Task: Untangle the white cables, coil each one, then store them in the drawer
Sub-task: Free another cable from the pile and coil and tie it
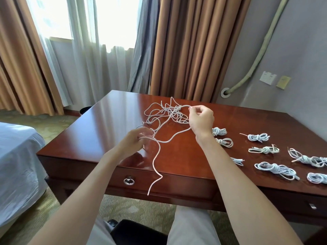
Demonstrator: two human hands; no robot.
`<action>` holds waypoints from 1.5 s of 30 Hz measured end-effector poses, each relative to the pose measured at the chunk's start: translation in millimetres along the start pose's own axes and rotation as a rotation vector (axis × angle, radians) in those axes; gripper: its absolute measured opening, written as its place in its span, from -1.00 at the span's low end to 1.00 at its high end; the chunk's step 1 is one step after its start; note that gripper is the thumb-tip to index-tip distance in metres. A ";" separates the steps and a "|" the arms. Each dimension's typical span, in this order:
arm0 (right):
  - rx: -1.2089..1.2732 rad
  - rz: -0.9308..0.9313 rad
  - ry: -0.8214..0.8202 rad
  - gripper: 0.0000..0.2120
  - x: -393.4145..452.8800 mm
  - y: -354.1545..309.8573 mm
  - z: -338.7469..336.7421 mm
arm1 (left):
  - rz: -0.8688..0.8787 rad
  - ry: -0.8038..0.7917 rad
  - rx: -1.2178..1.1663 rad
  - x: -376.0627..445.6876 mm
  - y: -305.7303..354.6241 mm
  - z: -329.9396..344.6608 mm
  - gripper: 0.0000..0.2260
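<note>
The right hand [200, 119] pinches a strand at the edge of the tangled white cables [168, 112] on the wooden desk [106, 121]. The left hand [136, 140], blurred, curls round a loose cable [157, 156] whose end hangs past the closed drawer [159, 183]. Coiled cables [275, 169] lie to the right, some cut off by the frame or hidden behind the right forearm.

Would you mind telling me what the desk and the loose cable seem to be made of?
Desk: apparently wood, reddish-brown with a glossy lacquer; the window glare mirrors in its top. Cable: flexible white cord, matte; probably plastic-sheathed or braided, but too fine to tell.
</note>
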State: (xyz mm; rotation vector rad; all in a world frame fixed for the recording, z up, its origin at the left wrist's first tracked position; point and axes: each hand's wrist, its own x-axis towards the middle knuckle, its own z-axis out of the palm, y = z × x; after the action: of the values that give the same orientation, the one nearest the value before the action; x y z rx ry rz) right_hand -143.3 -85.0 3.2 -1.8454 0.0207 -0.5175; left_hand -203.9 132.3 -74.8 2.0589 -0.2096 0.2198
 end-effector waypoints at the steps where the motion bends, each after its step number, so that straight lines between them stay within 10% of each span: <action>1: -0.040 0.022 0.051 -0.83 1.5 0.8 -3.2 | 0.009 0.004 -0.019 -1.7 2.2 -3.7 -0.73; 11: 0.218 0.308 0.306 -0.84 -0.3 4.2 -26.2 | 0.012 0.244 -0.285 -20.6 40.6 -17.5 -0.49; 21: 0.268 0.272 -0.086 -0.81 -36.9 -19.4 -60.3 | -0.052 0.233 -0.247 -43.4 70.0 -7.1 -0.29; 25: 0.017 0.166 -0.053 -0.83 -44.7 -10.7 -68.5 | -0.060 0.301 -0.204 -41.2 61.2 -3.5 -0.41; 33: 0.341 0.375 -0.110 -0.85 -51.9 -14.7 -73.1 | 0.045 0.395 0.167 -39.2 72.1 11.8 -0.82; 38: 0.559 0.513 -0.107 -0.79 -52.4 -25.1 -68.6 | 0.336 0.141 0.404 -47.7 74.2 29.8 -0.51; 45: 0.660 0.574 0.019 -0.78 -49.4 -23.2 -63.1 | 0.418 0.114 0.126 -56.2 65.6 45.7 -0.88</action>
State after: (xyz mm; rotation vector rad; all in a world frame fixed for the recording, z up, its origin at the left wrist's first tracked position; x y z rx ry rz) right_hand -216.0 -120.8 22.8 -1.1133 0.3423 -0.1073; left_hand -271.0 64.3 -54.5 2.1001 -0.5684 0.6187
